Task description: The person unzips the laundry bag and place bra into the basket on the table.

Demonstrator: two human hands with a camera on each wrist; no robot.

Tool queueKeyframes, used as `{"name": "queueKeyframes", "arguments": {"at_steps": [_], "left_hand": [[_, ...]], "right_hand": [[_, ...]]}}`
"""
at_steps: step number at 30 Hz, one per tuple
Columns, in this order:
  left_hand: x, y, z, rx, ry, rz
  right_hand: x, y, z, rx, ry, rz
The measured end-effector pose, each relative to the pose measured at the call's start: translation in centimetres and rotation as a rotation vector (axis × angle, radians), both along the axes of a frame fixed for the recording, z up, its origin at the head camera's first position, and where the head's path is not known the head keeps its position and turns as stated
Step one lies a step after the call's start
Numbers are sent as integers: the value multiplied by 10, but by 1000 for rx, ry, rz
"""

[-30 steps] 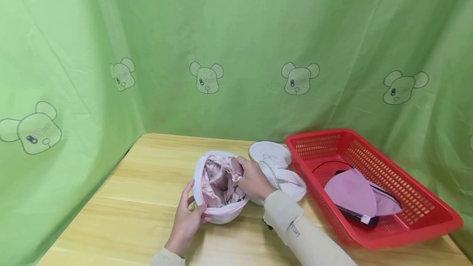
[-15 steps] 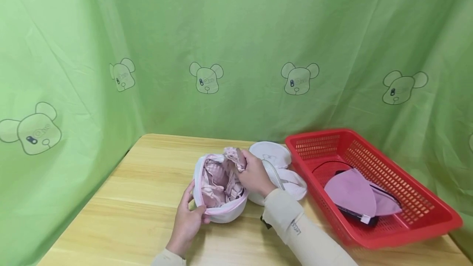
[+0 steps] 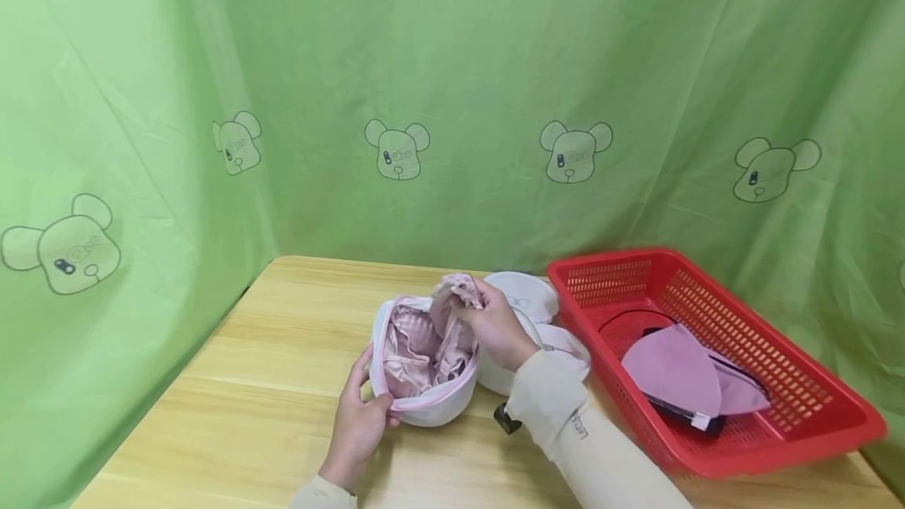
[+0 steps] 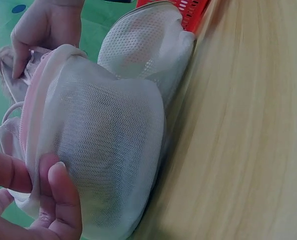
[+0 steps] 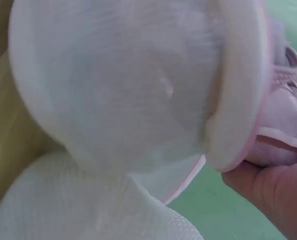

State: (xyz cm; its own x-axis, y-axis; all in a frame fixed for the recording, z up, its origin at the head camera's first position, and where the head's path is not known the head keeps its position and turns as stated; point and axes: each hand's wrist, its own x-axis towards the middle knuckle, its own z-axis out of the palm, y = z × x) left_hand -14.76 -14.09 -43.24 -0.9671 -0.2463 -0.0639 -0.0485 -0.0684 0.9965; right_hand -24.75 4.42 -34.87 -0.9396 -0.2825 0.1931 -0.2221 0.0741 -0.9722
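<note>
A white mesh laundry bag (image 3: 438, 412) with a pink zip edge sits on the table, its mouth gaping upward. My left hand (image 3: 357, 422) grips its near left rim, and in the left wrist view the fingers (image 4: 63, 195) lie against the mesh. Inside is a crumpled pink bra (image 3: 410, 364) with lace and straps. At the bag's right rim my right hand (image 3: 500, 328) pinches part of the bra, raised above the opening. The right wrist view has the thumb (image 5: 268, 190) close by the zip edge and the pink cup; most of that hand is out of frame.
Behind my right hand lies another white mesh bag (image 3: 523, 297) with its round lid flipped back. A red plastic basket (image 3: 689, 462) stands at the right, holding a mauve fabric piece (image 3: 668, 368) with black parts. Green curtain (image 3: 481, 210) hangs behind the table (image 3: 283, 352).
My right hand has drawn part of the bra up out of the bag and shifted slightly right. The left hand keeps its grip on the rim.
</note>
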Motion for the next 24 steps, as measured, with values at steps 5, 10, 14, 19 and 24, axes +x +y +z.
{"name": "queueKeyframes", "arguments": {"at_steps": [5,10,14,19,24], "left_hand": [[0,1,1,3,11,0],[1,0,0,23,16,-2],[1,0,0,19,33,10],[2,-1,1,10,47,28],[2,-1,2,-97,50,78]], "right_hand": [[0,5,7,-297,-190,60],[1,11,14,-523,-328,136],[0,15,15,-653,-369,197],[-4,20,12,-798,-361,296],[-9,28,11,-872,-336,439]]}}
